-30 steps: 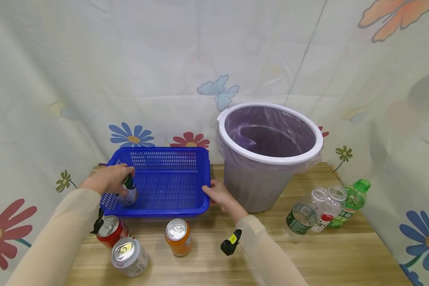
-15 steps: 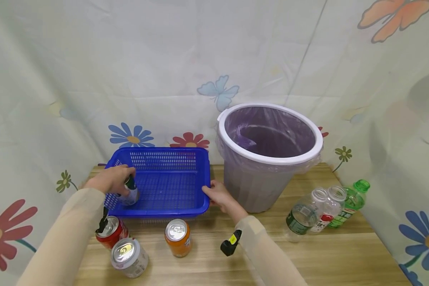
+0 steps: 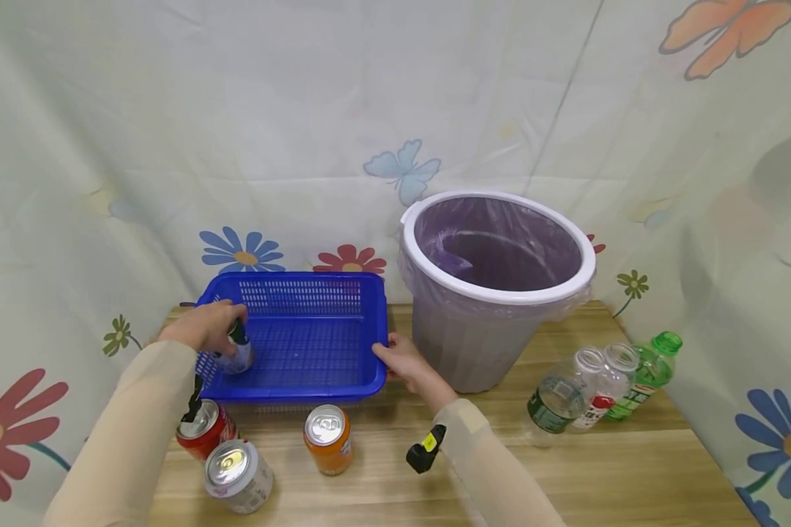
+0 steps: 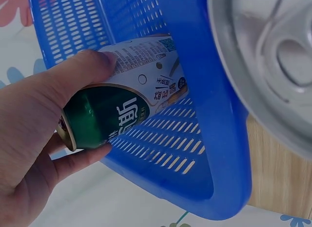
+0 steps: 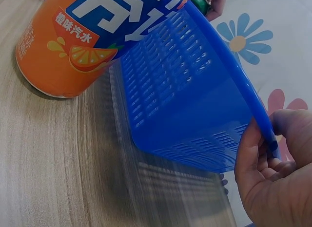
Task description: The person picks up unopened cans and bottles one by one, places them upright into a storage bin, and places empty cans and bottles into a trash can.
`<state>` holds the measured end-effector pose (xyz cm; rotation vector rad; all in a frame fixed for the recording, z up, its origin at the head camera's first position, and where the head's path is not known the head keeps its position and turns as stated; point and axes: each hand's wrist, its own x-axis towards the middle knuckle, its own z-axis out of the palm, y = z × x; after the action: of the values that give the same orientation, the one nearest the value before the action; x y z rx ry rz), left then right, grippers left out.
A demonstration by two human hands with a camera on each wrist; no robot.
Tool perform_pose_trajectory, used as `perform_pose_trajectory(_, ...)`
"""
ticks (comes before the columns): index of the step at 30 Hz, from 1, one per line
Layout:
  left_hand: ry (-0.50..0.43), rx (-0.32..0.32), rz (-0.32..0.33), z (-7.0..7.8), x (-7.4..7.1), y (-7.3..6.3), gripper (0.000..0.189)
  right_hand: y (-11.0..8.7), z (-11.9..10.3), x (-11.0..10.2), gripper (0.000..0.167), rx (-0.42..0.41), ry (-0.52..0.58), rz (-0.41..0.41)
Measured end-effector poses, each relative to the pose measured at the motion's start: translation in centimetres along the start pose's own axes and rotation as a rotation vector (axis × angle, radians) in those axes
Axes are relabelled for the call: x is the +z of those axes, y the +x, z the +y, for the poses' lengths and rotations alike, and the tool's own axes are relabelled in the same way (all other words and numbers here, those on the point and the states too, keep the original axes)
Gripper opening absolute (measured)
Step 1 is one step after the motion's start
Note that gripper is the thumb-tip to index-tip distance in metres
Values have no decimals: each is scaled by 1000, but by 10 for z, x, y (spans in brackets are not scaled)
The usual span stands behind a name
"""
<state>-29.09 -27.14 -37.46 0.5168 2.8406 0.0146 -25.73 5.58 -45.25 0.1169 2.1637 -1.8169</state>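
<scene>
My left hand (image 3: 204,327) reaches over the left end of a blue plastic basket (image 3: 310,355). It grips a green and white drink can (image 4: 134,85) by its green end, thumb on one side and fingers on the other. The can's other end is down inside the basket, against the slotted floor and wall in the left wrist view. At the basket's right end, my right hand (image 3: 405,359) pinches the rim (image 5: 248,93) between thumb and curled fingers.
In front of the basket stand an orange can (image 3: 329,443), a red can (image 3: 207,432) and a pale can (image 3: 240,479). A lined trash bin (image 3: 474,344) is behind my right hand. Further right are a clear bottle (image 3: 554,402), another with a red label (image 3: 596,410) and a green bottle (image 3: 652,369).
My left forearm has shifted slightly to the right, with the can still gripped inside the basket. The right hand and the basket have stayed in place.
</scene>
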Motion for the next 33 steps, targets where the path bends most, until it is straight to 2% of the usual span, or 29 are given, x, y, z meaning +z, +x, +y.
perform_pose_trajectory(15,-16,8,8,-4,8,10,49,-1,2,-1,31,3,11,-2)
perform_pose_trajectory(23,-3,-11,28,-9,10,14,51,0,1,-1,32,6,18,-16)
perform_pose_trajectory(33,8,-38,21,-11,10,20,52,1,3,0,31,7,38,-13)
